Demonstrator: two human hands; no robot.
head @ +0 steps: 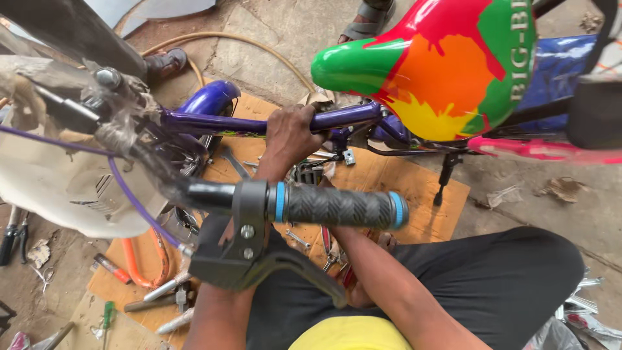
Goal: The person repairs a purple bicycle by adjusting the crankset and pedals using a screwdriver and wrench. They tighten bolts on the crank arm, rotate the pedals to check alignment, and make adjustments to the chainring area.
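Your left hand [291, 133] is wrapped around the purple top tube [259, 123] of the bike, fingers closed over it, just ahead of the seat post clamp. Your right hand is hidden behind the grip [340, 207]; only the forearm shows, running from lower right up toward the pliers [332, 249] lying on the cardboard [414, 188]. Can't tell whether that hand is open or holding anything.

The grip is black with blue end rings and sits close to the camera, brake lever [272, 269] hanging under it. A purple cable [139, 204] runs from the lever clamp up to the left. The saddle [440, 71], in green, red, orange and yellow, is top right above the tube. The kickstand [447, 172] touches the cardboard. A screwdriver [110, 267], wrenches and an orange part lie on the cardboard lower left. Another person's sandalled foot [369, 23] is at the top edge.
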